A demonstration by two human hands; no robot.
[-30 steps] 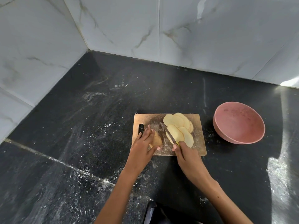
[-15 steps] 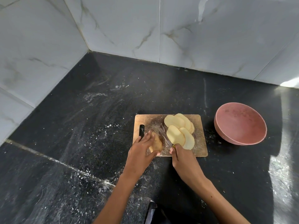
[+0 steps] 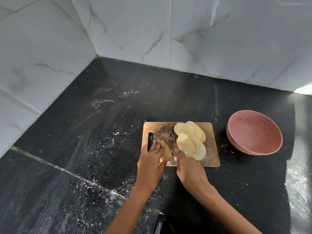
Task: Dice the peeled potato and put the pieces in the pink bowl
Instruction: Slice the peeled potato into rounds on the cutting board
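Note:
A wooden cutting board (image 3: pixel 212 159) lies on the black counter. Several pale potato slices (image 3: pixel 190 140) fan across its right half. The remaining potato chunk (image 3: pixel 167 152) sits at the board's near left, held down by my left hand (image 3: pixel 152 162), fingers over its top and thumb at its near end. My right hand (image 3: pixel 190 168) grips a knife handle; the knife blade (image 3: pixel 171 146) rests against the chunk's right side. The pink bowl (image 3: pixel 255 134) stands empty to the right of the board.
The black stone counter (image 3: pixel 101 132) is dusted with white specks. Marble-tiled walls (image 3: pixel 185 39) close it off at the back and left, meeting in a corner. A dark object (image 3: pixel 160 223) shows at the bottom edge.
My right hand has drawn the knife slightly toward me along the potato chunk. My left hand stays on the chunk. The slices have not moved.

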